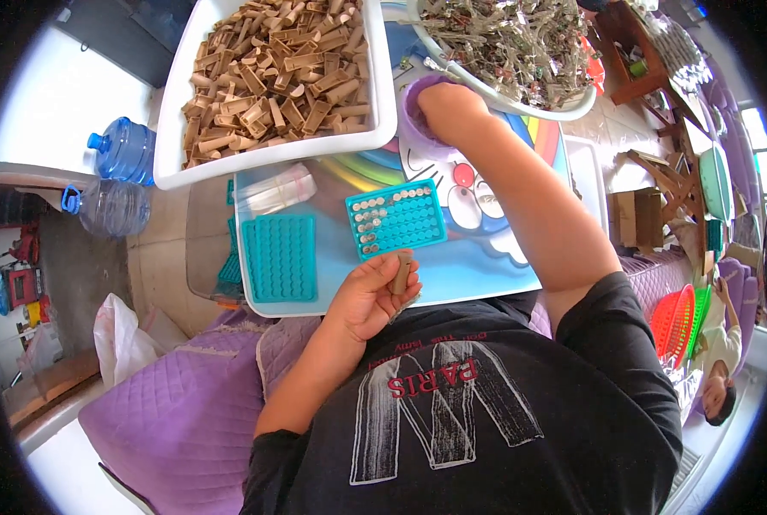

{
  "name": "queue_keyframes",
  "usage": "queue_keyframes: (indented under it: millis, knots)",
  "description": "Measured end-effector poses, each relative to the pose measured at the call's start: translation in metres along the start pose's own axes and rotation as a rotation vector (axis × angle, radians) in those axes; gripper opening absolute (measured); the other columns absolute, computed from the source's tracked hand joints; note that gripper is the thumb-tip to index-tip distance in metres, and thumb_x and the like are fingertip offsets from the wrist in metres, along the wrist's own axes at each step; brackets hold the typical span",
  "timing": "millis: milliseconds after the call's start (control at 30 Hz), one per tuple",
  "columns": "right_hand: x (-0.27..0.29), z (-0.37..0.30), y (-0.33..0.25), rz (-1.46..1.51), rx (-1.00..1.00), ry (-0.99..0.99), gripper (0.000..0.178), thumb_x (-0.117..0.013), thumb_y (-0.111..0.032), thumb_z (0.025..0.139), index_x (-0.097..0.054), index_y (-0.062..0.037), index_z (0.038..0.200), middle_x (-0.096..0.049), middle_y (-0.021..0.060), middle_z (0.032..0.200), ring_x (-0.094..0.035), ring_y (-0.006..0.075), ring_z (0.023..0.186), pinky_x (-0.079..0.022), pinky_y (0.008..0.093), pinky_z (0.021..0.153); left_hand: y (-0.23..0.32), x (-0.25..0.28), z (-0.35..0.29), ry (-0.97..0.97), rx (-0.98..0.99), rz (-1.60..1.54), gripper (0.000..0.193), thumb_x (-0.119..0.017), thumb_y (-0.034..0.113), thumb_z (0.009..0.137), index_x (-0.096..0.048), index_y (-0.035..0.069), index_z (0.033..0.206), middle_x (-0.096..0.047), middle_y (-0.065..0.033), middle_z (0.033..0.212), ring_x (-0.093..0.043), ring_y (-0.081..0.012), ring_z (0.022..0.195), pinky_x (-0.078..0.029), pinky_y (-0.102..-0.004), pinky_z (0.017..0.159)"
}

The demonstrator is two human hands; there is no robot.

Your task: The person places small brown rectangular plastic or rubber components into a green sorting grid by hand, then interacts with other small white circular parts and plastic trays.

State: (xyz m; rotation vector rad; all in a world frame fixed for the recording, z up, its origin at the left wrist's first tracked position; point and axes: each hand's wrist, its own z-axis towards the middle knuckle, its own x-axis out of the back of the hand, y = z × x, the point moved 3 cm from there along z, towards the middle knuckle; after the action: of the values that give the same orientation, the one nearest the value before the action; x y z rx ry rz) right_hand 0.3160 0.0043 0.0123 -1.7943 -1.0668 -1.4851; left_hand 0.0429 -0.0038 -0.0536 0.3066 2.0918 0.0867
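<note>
My left hand (371, 296) is closed around a small brown plastic casing (401, 273), held upright just in front of a teal tray. Round silvery pieces sit in some of the pockets of this teal tray (413, 225), mostly along its left side and far row. My right hand (452, 112) reaches down into a purple tub (414, 129); its fingers are hidden inside, and so are the tub's contents. To the left lies another teal tray (285, 257) with bare pockets. Long clear plastic bags (280, 190) rest behind it.
A white bin (383, 112) heaped with brown casings (289, 69) stands far left on the cartoon-printed table (486, 275). At far right, a round basin (585, 107) holds tangled wired parts (521, 47). Blue water jugs (126, 150) stand left. Another person (718, 390) is at the right edge.
</note>
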Motion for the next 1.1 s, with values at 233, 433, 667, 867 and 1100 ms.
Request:
queue_keyframes:
  millis: [233, 433, 667, 867, 1100]
  knots:
    - [0.019, -0.042, 0.003, 0.168, -0.027, 0.315, 0.011, -0.056, -0.012, 0.078, -0.065, -0.0098, 0.084, -0.064, 0.0142, 0.085, -0.062, 0.0323, 0.076, -0.05, 0.0384, 0.067, -0.001, 0.004, 0.002, -0.03, -0.004, -0.061, 0.032, -0.057, 0.021, 0.088, -0.053, 0.003, 0.114, -0.062, -0.0099, 0.1, -0.062, -0.0196, 0.085, -0.052, -0.036, 0.083]
    - [0.016, -0.121, -0.012, 0.994, -0.23, 0.484, 0.012, -0.066, -0.017, 0.077, -0.065, -0.0053, 0.082, -0.064, 0.0091, 0.075, -0.063, 0.0181, 0.066, -0.049, 0.029, 0.06, -0.002, -0.001, 0.002, -0.087, -0.1, -0.102, 0.031, -0.059, 0.022, 0.087, -0.055, 0.002, 0.109, -0.062, -0.01, 0.098, -0.061, -0.0194, 0.085, -0.052, -0.0354, 0.082]
    - [0.002, -0.179, -0.062, 0.99, 0.216, 0.66, 0.01, -0.068, -0.001, 0.071, -0.062, -0.0037, 0.078, -0.062, 0.009, 0.08, -0.062, 0.0219, 0.072, -0.05, 0.0298, 0.063, -0.003, -0.018, -0.002, -0.116, -0.108, -0.096, 0.03, -0.056, 0.022, 0.089, -0.054, 0.0, 0.109, -0.061, -0.0104, 0.099, -0.061, -0.0189, 0.087, -0.051, -0.0343, 0.084]
    - [-0.007, -0.192, -0.074, 0.859, 0.33, 0.694, 0.013, -0.068, -0.006, 0.069, -0.064, -0.0077, 0.081, -0.059, 0.0062, 0.087, -0.061, 0.0224, 0.072, -0.051, 0.0315, 0.06, -0.004, -0.028, -0.005, -0.122, -0.091, -0.022, 0.033, -0.055, 0.026, 0.089, -0.055, 0.003, 0.112, -0.062, -0.0072, 0.1, -0.061, -0.0166, 0.09, -0.049, -0.0313, 0.086]
    - [-0.009, -0.192, -0.074, 0.855, 0.351, 0.694, 0.014, -0.066, -0.004, 0.069, -0.063, -0.0068, 0.082, -0.059, 0.006, 0.089, -0.061, 0.0221, 0.072, -0.051, 0.0317, 0.061, -0.006, -0.022, -0.005, -0.177, -0.099, -0.011, 0.035, -0.056, 0.027, 0.089, -0.054, 0.003, 0.113, -0.061, -0.0063, 0.103, -0.059, -0.0163, 0.097, -0.048, -0.0321, 0.089]
